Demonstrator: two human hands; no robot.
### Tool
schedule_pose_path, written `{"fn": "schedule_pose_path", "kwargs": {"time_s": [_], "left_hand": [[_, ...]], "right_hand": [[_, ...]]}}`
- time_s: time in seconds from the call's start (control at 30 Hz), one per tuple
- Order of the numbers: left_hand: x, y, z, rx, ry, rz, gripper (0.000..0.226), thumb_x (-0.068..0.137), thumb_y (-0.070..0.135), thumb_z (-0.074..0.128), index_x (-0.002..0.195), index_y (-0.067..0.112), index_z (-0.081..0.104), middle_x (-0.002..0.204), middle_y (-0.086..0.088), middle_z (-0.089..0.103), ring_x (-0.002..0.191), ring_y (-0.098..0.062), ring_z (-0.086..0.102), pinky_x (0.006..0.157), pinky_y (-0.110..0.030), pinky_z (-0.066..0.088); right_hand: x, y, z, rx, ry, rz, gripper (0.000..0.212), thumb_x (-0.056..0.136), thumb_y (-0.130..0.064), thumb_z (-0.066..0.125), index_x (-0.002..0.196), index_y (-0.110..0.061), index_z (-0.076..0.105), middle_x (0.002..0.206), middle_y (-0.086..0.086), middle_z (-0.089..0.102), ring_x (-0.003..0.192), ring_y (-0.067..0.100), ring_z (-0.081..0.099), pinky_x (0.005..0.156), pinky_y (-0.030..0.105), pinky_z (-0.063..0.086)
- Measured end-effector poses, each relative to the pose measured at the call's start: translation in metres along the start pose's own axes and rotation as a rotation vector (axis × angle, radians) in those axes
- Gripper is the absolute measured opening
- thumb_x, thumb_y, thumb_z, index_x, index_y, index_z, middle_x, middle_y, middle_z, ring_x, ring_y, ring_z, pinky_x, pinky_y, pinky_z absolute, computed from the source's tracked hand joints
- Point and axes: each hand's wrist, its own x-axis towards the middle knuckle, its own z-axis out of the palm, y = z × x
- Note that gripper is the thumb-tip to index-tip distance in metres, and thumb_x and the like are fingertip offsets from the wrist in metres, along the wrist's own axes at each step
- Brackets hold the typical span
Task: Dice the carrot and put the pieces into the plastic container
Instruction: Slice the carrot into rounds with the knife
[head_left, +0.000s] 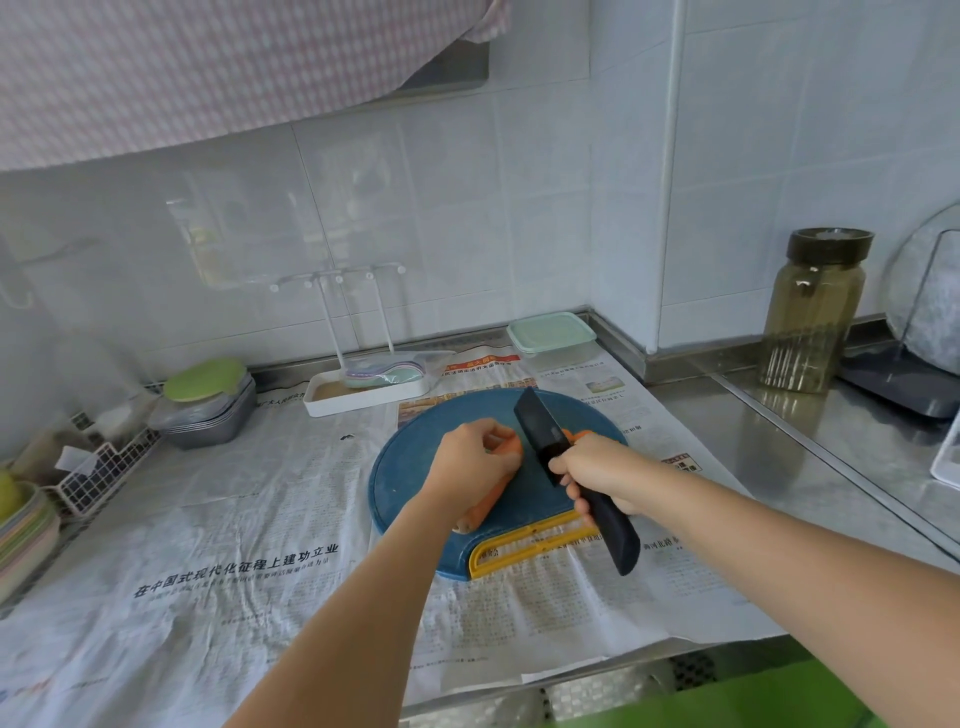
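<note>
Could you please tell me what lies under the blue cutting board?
Newspaper spreads out from beneath the cutting board on every visible side; the patch directly below it is covered.

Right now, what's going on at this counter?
A person is cutting a carrot on a round blue cutting board. The left hand holds the carrot down; the right hand grips a black knife, blade across the carrot. The plastic container sits behind the board with its lid on.

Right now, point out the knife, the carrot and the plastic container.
knife (540, 434), head view, on the black blade.
carrot (487, 505), head view, on its near orange end.
plastic container (550, 332), head view, on its green lid.
</note>
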Motion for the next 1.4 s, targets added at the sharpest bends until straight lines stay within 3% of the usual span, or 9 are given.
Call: {"fn": "schedule_pose_path", "kwargs": {"time_s": [0.1,0.2,0.47,0.57,0.87,1.23,1.4], "left_hand": [[0.001,-0.001,0.000,-0.009,0.012,-0.012,0.023,0.087,0.028,0.062,0.110,0.026,0.062,0.100,0.006,0.060,0.091,-0.010,0.054,0.075,-0.023,0.040],[0.001,-0.001,0.000,0.010,0.001,-0.014,0.027,0.088,0.029,0.060,0.115,0.026,0.061,0.105,0.005,0.061,0.092,-0.010,0.054,0.075,-0.023,0.040],[-0.001,0.005,0.002,0.064,0.003,-0.017,0.034,0.091,0.030,0.058,0.124,0.026,0.054,0.118,0.001,0.061,0.100,-0.013,0.055,0.078,-0.022,0.043],[-0.003,0.005,0.003,0.076,0.023,-0.001,0.032,0.091,0.030,0.058,0.123,0.025,0.055,0.116,0.001,0.062,0.095,-0.010,0.054,0.076,-0.021,0.042],[-0.006,0.007,0.005,0.105,0.054,0.020,0.032,0.092,0.029,0.057,0.123,0.025,0.058,0.118,0.000,0.063,0.103,-0.014,0.058,0.078,-0.020,0.043],[-0.006,0.009,0.003,0.102,0.039,-0.002,0.032,0.091,0.028,0.057,0.122,0.023,0.060,0.120,0.000,0.062,0.107,-0.017,0.057,0.080,-0.022,0.042],[-0.006,0.009,0.002,0.100,0.023,0.000,0.030,0.091,0.029,0.057,0.120,0.021,0.061,0.116,0.000,0.063,0.098,-0.015,0.056,0.076,-0.023,0.041]], "right_hand": [[-0.005,-0.001,-0.005,0.065,-0.019,-0.024,0.035,0.103,-0.031,0.040,0.079,-0.006,0.047,0.058,0.006,0.046,0.043,0.017,0.042,0.044,0.025,0.038],[-0.010,-0.007,-0.007,0.003,-0.037,-0.059,0.036,0.104,-0.034,0.034,0.082,-0.007,0.045,0.058,0.005,0.045,0.043,0.016,0.040,0.042,0.024,0.037],[-0.005,-0.005,-0.005,-0.123,-0.002,-0.042,0.037,0.100,-0.040,0.037,0.084,-0.009,0.050,0.057,0.004,0.050,0.038,0.015,0.043,0.040,0.024,0.039],[-0.006,-0.005,-0.003,-0.125,-0.014,-0.060,0.036,0.099,-0.040,0.039,0.087,-0.008,0.053,0.056,0.004,0.051,0.037,0.015,0.044,0.040,0.023,0.039],[-0.009,-0.005,0.000,-0.139,-0.013,-0.073,0.040,0.101,-0.039,0.037,0.122,-0.009,0.052,0.061,0.005,0.052,0.041,0.015,0.045,0.038,0.020,0.038],[-0.008,-0.004,-0.003,-0.154,-0.047,-0.073,0.031,0.100,-0.038,0.040,0.099,-0.008,0.050,0.059,0.004,0.051,0.037,0.014,0.044,0.037,0.021,0.039],[-0.012,-0.010,-0.008,-0.140,-0.111,-0.049,0.023,0.099,-0.019,0.037,0.084,-0.005,0.047,0.059,0.006,0.045,0.041,0.015,0.039,0.038,0.020,0.036]]}}
